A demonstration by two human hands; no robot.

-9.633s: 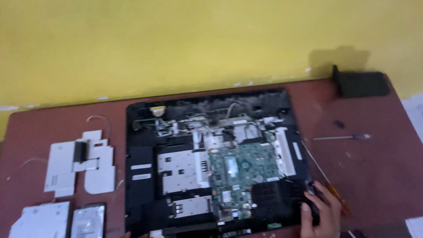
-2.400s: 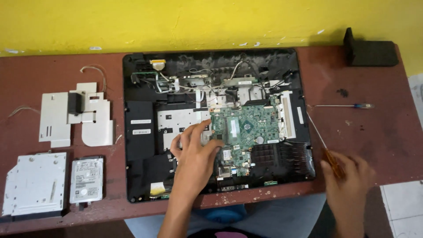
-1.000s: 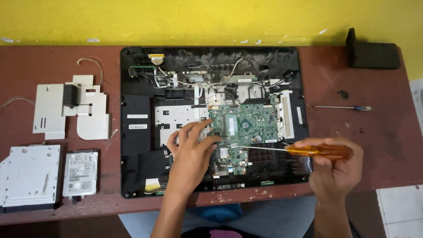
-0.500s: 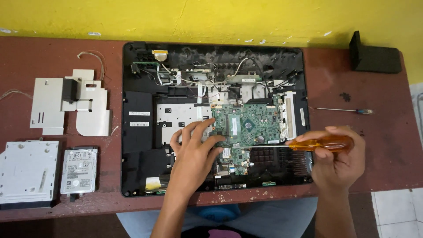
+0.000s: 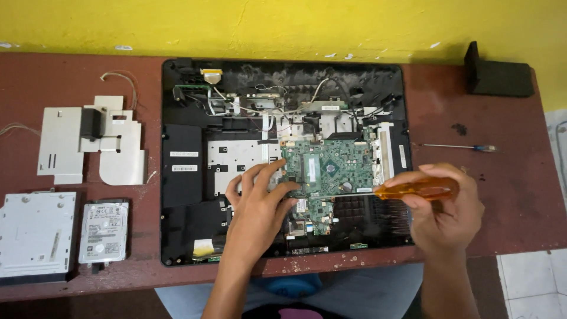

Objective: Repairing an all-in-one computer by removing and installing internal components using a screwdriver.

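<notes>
An opened black computer chassis (image 5: 183, 177) lies on the reddish-brown table, its inside exposed. A green circuit board (image 5: 331, 165) sits right of its middle. My left hand (image 5: 257, 207) rests on the lower left edge of that board, fingers spread over it. My right hand (image 5: 446, 207) grips a screwdriver with an orange handle (image 5: 416, 190), held level at the chassis's right edge with its shaft pointing left over the board. The tip's exact spot is hard to make out.
Left of the chassis lie grey metal shield plates (image 5: 88, 145), a flat optical drive (image 5: 35, 233) and a hard drive (image 5: 105, 231). A small blue-tipped screwdriver (image 5: 460, 147) lies to the right. A black block (image 5: 499, 74) stands at the back right corner by the yellow wall.
My right hand picked the orange-handled screwdriver up from the table and brought it level over the board's right side. My left hand moved onto the board and has stayed there.
</notes>
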